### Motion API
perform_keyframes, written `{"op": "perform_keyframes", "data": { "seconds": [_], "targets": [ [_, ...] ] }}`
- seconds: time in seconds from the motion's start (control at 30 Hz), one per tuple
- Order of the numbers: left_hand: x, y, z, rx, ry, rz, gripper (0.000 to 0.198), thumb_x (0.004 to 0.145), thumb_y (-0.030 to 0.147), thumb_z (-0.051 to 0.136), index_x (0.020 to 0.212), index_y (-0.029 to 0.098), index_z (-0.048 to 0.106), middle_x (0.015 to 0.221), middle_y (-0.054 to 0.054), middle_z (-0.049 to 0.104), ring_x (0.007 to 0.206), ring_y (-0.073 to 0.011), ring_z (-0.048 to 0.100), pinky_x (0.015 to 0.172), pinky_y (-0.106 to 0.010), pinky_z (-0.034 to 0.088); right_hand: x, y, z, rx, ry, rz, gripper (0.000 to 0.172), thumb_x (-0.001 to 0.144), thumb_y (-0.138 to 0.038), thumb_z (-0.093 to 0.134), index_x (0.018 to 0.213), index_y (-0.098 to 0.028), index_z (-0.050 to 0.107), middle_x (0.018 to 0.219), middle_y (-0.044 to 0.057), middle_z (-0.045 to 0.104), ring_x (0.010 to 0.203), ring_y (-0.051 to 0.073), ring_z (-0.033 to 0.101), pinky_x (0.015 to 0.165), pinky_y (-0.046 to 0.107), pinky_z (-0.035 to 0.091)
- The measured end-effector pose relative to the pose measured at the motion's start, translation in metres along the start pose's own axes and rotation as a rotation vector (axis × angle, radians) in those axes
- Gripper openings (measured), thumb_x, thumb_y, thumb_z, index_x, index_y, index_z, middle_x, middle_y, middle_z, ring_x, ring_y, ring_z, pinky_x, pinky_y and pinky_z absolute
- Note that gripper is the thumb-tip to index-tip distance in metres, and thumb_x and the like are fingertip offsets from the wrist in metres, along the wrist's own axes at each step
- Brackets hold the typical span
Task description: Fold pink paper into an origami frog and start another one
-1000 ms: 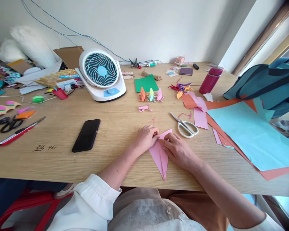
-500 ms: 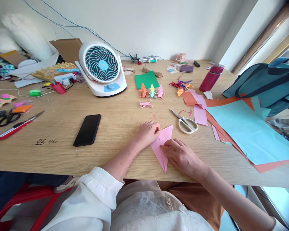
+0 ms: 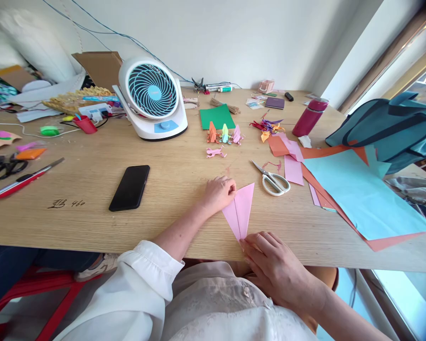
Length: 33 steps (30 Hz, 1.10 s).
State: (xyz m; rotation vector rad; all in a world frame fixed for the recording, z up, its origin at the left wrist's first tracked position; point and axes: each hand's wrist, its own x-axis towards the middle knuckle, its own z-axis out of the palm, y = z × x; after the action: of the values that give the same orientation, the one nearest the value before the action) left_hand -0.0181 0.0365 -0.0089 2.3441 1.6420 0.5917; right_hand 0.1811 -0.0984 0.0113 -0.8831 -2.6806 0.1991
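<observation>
A folded sheet of pink paper [image 3: 240, 208], kite-shaped with a crease line down its middle, lies on the table in front of me. My left hand [image 3: 220, 193] is closed at the paper's upper left edge, its fingertips curled out of sight. At the narrow near tip, my right hand [image 3: 266, 253] pinches the paper between thumb and fingers, close to the table's front edge. White-handled scissors [image 3: 275, 183] lie just right of the paper. Beyond the hands sit small folded paper figures: an orange one [image 3: 212, 132], a green one [image 3: 225, 134] and pink ones [image 3: 216, 152].
A black phone [image 3: 129, 188] lies to the left, with a white fan [image 3: 152, 99] behind it. Large blue paper [image 3: 362, 194] and orange sheets cover the right side, near a red bottle [image 3: 309, 117] and a teal bag [image 3: 383, 128]. Green paper [image 3: 216, 116] lies farther back.
My right hand has slid from the middle of the pink paper down to its near tip, uncovering the centre crease. My left hand stays at the upper left edge. The view has shifted slightly.
</observation>
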Motion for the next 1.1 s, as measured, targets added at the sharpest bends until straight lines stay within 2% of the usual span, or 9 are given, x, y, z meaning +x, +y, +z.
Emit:
{"op": "perform_keyframes", "data": {
  "seconds": [0.17,0.3,0.47,0.6,0.73,0.83,0.93,1.1],
  "targets": [
    [0.0,0.0,-0.001,0.002,0.002,0.003,0.008,0.084,0.016,0.059,0.077,0.02,0.062,0.088,-0.002,0.067,0.086,-0.0186,0.06,0.076,-0.03,0.043,-0.009,-0.009,0.0,0.038,0.045,0.011,0.018,0.096,-0.017,0.05,0.1,-0.014,0.067,0.092,0.011,0.062,0.081,0.022,0.056,0.069,0.036,0.049],
    [0.0,0.001,-0.001,-0.005,0.002,0.007,0.009,0.083,0.015,0.059,0.077,0.02,0.062,0.088,-0.003,0.067,0.086,-0.0191,0.06,0.077,-0.031,0.043,-0.013,-0.012,-0.006,0.142,0.02,0.071,0.017,0.097,-0.017,0.049,0.095,-0.017,0.066,0.09,0.009,0.061,0.079,0.02,0.056,0.069,0.035,0.049],
    [0.0,0.0,0.002,-0.014,0.005,0.005,0.007,0.082,0.015,0.06,0.078,0.021,0.062,0.089,-0.003,0.066,0.089,-0.02,0.06,0.079,-0.032,0.043,-0.013,-0.004,-0.01,0.25,0.024,0.109,0.023,0.097,-0.018,0.048,0.079,-0.019,0.062,0.088,0.007,0.06,0.077,0.018,0.056,0.07,0.034,0.048],
    [0.0,-0.001,0.004,-0.023,0.021,-0.003,0.01,0.086,0.014,0.056,0.082,0.02,0.063,0.09,-0.004,0.067,0.089,-0.0197,0.06,0.081,-0.032,0.044,-0.008,0.011,-0.007,0.26,0.056,0.217,0.022,0.098,-0.015,0.043,0.088,-0.019,0.062,0.09,0.007,0.06,0.079,0.019,0.056,0.071,0.034,0.049],
    [0.0,-0.002,0.003,-0.036,0.038,-0.008,0.01,0.09,0.015,0.054,0.087,0.02,0.062,0.092,-0.004,0.068,0.088,-0.0186,0.061,0.081,-0.031,0.044,-0.002,0.02,0.0,0.218,0.094,0.276,0.017,0.096,-0.016,0.047,0.105,-0.02,0.061,0.107,0.01,0.059,0.093,0.022,0.057,0.079,0.038,0.05],
    [0.0,-0.001,0.002,-0.037,0.04,-0.01,0.005,0.09,0.023,0.059,0.086,0.02,0.061,0.09,-0.003,0.068,0.087,-0.0186,0.061,0.079,-0.03,0.044,0.0,0.017,0.007,0.169,0.103,0.278,0.028,0.093,-0.017,0.052,0.12,-0.02,0.058,0.122,0.013,0.056,0.104,0.027,0.055,0.086,0.043,0.049],
    [-0.001,-0.001,0.001,-0.035,0.028,-0.004,0.01,0.084,0.028,0.068,0.085,0.02,0.061,0.089,-0.003,0.067,0.088,-0.0198,0.061,0.079,-0.031,0.044,0.0,0.01,0.01,0.126,0.085,0.258,0.031,0.091,-0.02,0.057,0.123,-0.021,0.059,0.126,0.013,0.057,0.107,0.029,0.054,0.089,0.046,0.047],
    [-0.001,-0.001,0.001,-0.044,0.014,-0.004,0.003,0.084,0.019,0.064,0.083,0.021,0.062,0.088,-0.002,0.066,0.088,-0.0193,0.06,0.08,-0.031,0.044,-0.003,0.0,0.017,0.04,0.111,0.179,0.039,0.088,-0.026,0.064,0.125,-0.017,0.058,0.124,0.014,0.061,0.108,0.031,0.053,0.087,0.046,0.046]
  ]
}}
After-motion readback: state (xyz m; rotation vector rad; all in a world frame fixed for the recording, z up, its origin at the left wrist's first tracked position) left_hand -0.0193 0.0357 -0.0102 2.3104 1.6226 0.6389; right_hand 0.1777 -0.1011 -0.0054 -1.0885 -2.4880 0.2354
